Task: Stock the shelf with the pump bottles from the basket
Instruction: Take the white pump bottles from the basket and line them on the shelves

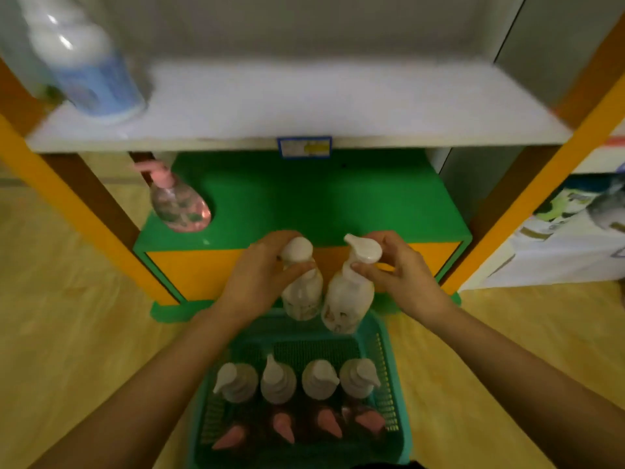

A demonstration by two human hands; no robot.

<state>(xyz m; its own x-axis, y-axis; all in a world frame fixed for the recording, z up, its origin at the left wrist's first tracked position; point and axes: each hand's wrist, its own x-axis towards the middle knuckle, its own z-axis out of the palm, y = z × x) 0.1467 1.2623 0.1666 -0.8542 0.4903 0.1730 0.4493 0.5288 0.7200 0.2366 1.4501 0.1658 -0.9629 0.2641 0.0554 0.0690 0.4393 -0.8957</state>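
The left hand (262, 269) clasps one white pump bottle (302, 282) at its neck; the right hand (395, 269) pinches another (348, 296), both above the green basket's (399, 401) far rim. Four white and four pink-pumped bottles (297, 401) stand in it. Beyond them lies the green shelf (321, 201), a pink bottle (179, 204) at its left.

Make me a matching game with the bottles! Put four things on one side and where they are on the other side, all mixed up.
Things:
1. big blue-and-white bottle
2. pink pump bottle
3. white pump bottle in the left hand
4. row of four white-pump bottles

Places:
A. standing in the green basket
B. on the green lower shelf, left side
C. held up above the basket's far edge
D. on the white upper shelf, left end

Pairs: 1-D, 2-B, 3-C, 4-A
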